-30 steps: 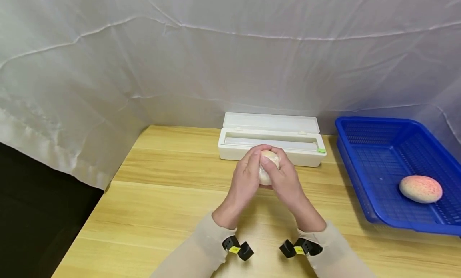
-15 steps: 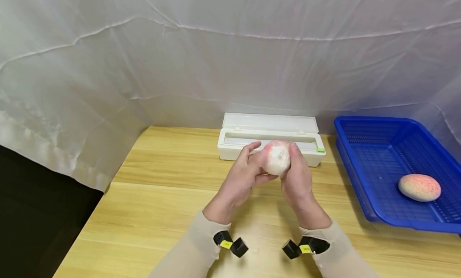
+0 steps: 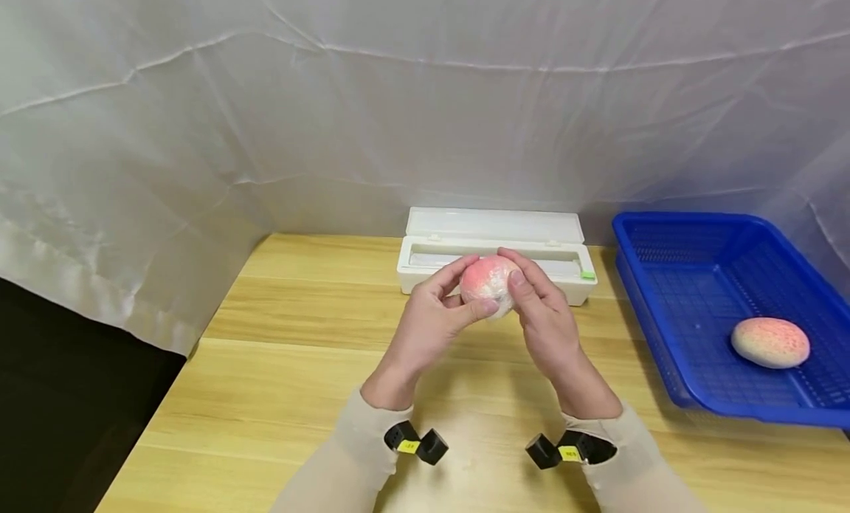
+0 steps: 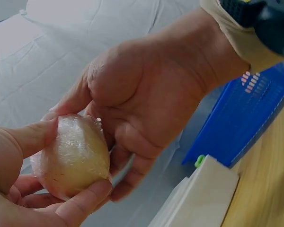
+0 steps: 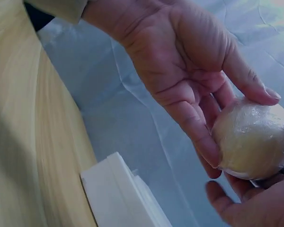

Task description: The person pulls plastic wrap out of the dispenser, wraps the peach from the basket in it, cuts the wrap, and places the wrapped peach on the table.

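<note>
Pinching from opposite sides, the left hand (image 3: pixel 434 317) and right hand (image 3: pixel 551 322) hold 1 film-wrapped fruit (image 3: pixel 488 277) between them, above the table (image 3: pixel 299 380). Uneven thumb pressure could loosen its glossy film (image 4: pixel 75 146) or let the fruit slip toward the white box (image 3: pixel 494 225) just beyond the grip.

Left hand (image 5: pixel 189 80) grips pale, round, film-wrapped object (image 5: pixel 248 139), thumb on top; right hand (image 5: pixel 265 201) at lower right, partly cut off, also holds it. White box (image 5: pixel 120 191) on wooden surface (image 5: pixel 52 142); creased cloth (image 5: pixel 132 125) behind.

Curtained work booth (image 3: pixel 173 144), grey sheeting (image 3: pixel 432 129) (creased), wooden tabletop (image 3: pixel 265 380)
</note>
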`<state>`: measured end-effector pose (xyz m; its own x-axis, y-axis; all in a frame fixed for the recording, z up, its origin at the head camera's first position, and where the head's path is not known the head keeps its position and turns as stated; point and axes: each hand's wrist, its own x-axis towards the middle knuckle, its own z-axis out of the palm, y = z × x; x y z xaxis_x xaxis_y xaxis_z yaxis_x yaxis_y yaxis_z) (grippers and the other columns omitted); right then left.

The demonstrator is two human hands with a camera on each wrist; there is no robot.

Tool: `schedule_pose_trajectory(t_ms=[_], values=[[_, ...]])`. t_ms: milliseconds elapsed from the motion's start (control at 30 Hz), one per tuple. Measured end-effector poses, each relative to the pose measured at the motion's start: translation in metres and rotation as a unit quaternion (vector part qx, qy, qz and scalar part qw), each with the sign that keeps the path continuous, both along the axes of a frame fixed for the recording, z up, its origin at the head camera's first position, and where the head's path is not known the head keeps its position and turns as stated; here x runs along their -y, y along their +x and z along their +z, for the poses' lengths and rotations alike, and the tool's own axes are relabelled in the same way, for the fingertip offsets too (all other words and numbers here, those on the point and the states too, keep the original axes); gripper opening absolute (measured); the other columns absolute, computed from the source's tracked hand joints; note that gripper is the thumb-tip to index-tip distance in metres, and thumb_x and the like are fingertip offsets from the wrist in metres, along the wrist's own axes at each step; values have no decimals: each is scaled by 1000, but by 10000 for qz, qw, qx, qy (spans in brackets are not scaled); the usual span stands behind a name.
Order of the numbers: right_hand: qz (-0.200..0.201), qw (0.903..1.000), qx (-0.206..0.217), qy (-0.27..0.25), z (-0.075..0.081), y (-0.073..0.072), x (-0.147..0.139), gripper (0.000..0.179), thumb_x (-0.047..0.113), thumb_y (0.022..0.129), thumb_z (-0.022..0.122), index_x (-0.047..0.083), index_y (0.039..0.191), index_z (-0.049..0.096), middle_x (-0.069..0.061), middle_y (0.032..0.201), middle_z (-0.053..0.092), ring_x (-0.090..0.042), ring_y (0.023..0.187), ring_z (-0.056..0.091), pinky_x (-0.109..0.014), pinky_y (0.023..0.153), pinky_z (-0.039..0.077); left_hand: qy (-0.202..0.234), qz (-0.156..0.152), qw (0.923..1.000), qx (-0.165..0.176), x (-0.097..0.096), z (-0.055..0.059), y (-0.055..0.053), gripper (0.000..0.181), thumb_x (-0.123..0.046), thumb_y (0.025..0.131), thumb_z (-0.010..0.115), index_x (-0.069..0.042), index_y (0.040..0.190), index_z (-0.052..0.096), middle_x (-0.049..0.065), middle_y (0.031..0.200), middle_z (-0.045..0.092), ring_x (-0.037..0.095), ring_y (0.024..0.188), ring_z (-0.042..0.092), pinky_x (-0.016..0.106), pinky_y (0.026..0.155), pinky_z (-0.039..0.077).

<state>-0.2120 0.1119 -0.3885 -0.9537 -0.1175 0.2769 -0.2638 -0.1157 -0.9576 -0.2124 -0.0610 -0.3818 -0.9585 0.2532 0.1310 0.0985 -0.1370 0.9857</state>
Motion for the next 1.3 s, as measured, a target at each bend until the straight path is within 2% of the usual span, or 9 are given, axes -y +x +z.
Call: schedule_pose_trajectory(t_ms=[100, 300, 400, 600, 767, 867, 1000, 1100, 1300], values=[[-128, 9998, 135, -71, 1, 0, 5, 44, 29, 114, 43, 2, 149, 50, -3, 130, 61, -9, 111, 62, -20, 90, 55, -340, 54, 9989, -314, -1, 1, 3, 71, -7, 88, 86, -17, 152, 57, 4, 148, 61, 22, 113, 73, 29, 88, 63], [-1207, 9920, 189, 309, -1, 2, 12, 41, 25, 112, 41, -2, 135, 62, -13, 122, 66, -12, 102, 64, -19, 79, 56, -1155, 356, 9903, -688, -8, 3, 11, 73, -16, 83, 92, -23, 149, 62, 8, 125, 71, 14, 91, 71, 23, 72, 60], [-1238, 9919, 297, 49, 0, 2, 13, 43, 27, 114, 37, -2, 134, 62, -7, 120, 67, -14, 107, 62, -20, 82, 55, -1055, 317, 9923, -574, -10, 4, 12, 73, -14, 83, 92, -26, 148, 62, 7, 130, 69, 15, 95, 72, 25, 75, 61], [-1284, 9850, 192, -1137, 3, 2, 13, 41, 20, 113, 35, -2, 125, 67, -3, 111, 71, -14, 100, 67, -21, 79, 59, -191, -339, 9992, 2, -9, 4, 11, 75, -8, 94, 81, -18, 160, 46, 9, 156, 54, 24, 127, 68, 33, 93, 62], [-909, 9858, -83, -1412, 2, 5, 13, 38, 17, 113, 35, 3, 124, 69, -5, 119, 70, -16, 106, 68, -24, 86, 60, 245, -845, 9950, 470, -4, 3, 8, 70, -5, 100, 71, -8, 162, 39, 17, 152, 58, 28, 121, 69, 41, 92, 63], [-618, 9863, -70, -1526, 3, 4, 12, 37, 18, 114, 36, 3, 130, 66, -6, 126, 69, -16, 115, 67, -24, 94, 59, 224, -841, 9957, 309, 0, 3, 4, 69, -1, 99, 72, -8, 161, 43, 17, 150, 59, 26, 119, 70, 40, 94, 62], [-278, 9871, 312, -1547, 4, 4, 9, 40, 29, 115, 37, 6, 137, 61, -6, 130, 66, -15, 117, 65, -23, 96, 58, -79, -744, 9972, -18, 4, 3, 1, 71, 0, 93, 78, -16, 157, 51, 13, 146, 62, 25, 116, 72, 36, 94, 62], [-453, 9882, 499, -1378, 3, 4, 11, 36, 30, 115, 40, 9, 132, 65, -4, 121, 68, -13, 107, 66, -21, 87, 59, -259, -727, 9970, -83, 2, 2, 1, 72, -2, 90, 82, -21, 154, 55, 12, 142, 64, 24, 111, 74, 36, 92, 63], [-986, 9865, 304, -1271, -3, 5, 16, 35, 24, 114, 41, 4, 126, 68, -2, 109, 71, -12, 98, 67, -20, 77, 59, -320, -698, 9970, -26, 1, 1, 2, 70, -2, 89, 83, -23, 150, 59, 11, 138, 66, 23, 109, 75, 36, 91, 63]])
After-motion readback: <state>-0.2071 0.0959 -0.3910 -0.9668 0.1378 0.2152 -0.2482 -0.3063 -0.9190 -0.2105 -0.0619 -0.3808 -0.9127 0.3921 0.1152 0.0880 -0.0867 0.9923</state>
